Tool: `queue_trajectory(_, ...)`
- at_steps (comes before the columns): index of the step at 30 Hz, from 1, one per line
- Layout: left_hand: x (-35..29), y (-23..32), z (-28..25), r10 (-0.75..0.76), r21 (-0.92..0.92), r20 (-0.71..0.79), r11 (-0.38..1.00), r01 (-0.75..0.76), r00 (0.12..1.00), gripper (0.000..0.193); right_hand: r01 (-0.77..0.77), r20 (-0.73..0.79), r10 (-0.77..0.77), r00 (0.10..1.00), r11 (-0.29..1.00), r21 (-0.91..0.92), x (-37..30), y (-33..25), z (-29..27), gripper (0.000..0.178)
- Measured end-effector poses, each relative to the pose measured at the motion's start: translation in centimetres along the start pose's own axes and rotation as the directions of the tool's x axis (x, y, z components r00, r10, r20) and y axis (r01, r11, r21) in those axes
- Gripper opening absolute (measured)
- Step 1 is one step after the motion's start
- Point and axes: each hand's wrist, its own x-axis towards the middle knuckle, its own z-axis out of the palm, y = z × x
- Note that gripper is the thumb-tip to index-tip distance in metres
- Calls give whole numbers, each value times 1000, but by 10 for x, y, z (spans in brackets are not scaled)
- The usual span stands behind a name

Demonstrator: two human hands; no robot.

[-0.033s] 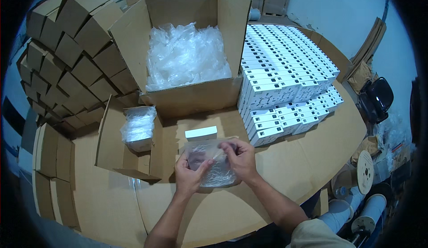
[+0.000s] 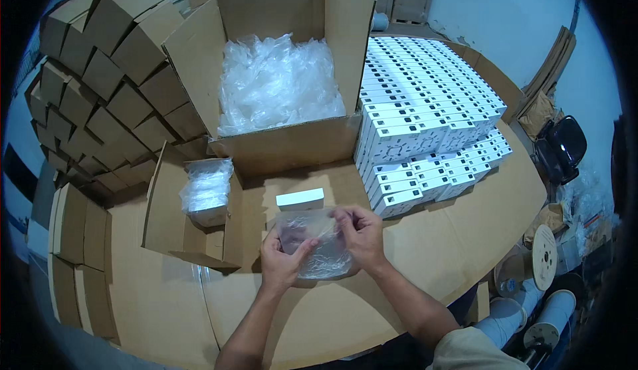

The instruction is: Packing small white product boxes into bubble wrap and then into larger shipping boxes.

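I watch the left hand (image 2: 279, 265) pinching a clear plastic bag (image 2: 319, 253) at its left side, the right hand (image 2: 363, 240) pinching its upper right, over the cardboard-covered table (image 2: 159, 297); just beyond, a white box (image 2: 300, 200); farther back, an open carton (image 2: 286, 147) heaped with clear bags (image 2: 279, 84).

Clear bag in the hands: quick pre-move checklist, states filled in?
1. Left hand has a grip on the clear bag: ok, at its left side.
2. Right hand has a grip on it: ok, at its upper right.
3. Bag mouth open: cannot tell, the film is too see-through.
4. White box close by: ok, just beyond the bag, outside it.
5. Small carton open on top: ok, wrapped packs inside.
6. Large carton stocked: ok, heaped with clear plastic.
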Motion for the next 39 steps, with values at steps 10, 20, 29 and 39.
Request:
queue_trajectory(10, 4, 3, -2, 76, -33, 47, 997, -74, 996, 44, 533, -7, -567, 823, 778, -334, 7, -23, -15, 22)
queue_trajectory(20, 3, 9, -2, 69, -31, 62, 997, -67, 996, 47, 564, 76, -591, 803, 714, -414, 6, -22, -13, 31)
queue_trajectory(29, 4, 4, -2, 125, 18, 18, 992, -125, 992, 48, 555, 82, -576, 814, 727, -405, 4, -21, -15, 27)
queue_trajectory(39, 2, 3, -1, 160, 253, 52, 953, -168, 986, 55, 525, 126, -516, 847, 776, -349, 4, -24, -21, 14)
